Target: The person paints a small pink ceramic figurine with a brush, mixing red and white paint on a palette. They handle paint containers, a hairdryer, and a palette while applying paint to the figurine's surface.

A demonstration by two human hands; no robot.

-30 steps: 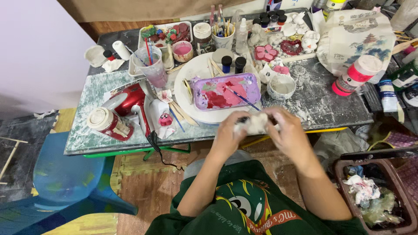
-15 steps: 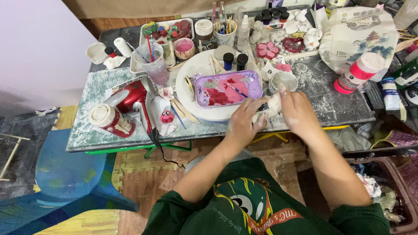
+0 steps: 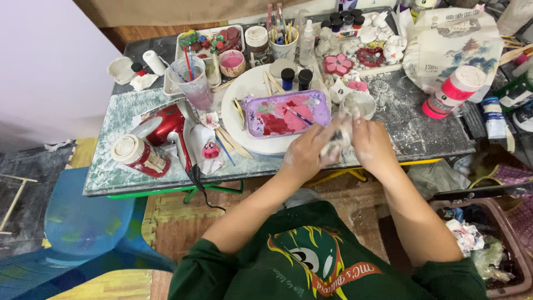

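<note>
- Left hand (image 3: 304, 154): fingers curled round a small white plaster figure (image 3: 337, 139), gripping it from 9 o'clock.
- Right hand (image 3: 371, 145): clasps the same figure from 3 o'clock, over the table's near edge (image 3: 166, 188).
- Purple paint tray (image 3: 286, 113): at 11 o'clock, wet red paint, brush resting inside. Risk: a knuckle smears it.
- Figure overhangs the floor; a slip with dusty fingers would likely drop it.
- Water cup (image 3: 191, 83): far, 10 o'clock.
</note>
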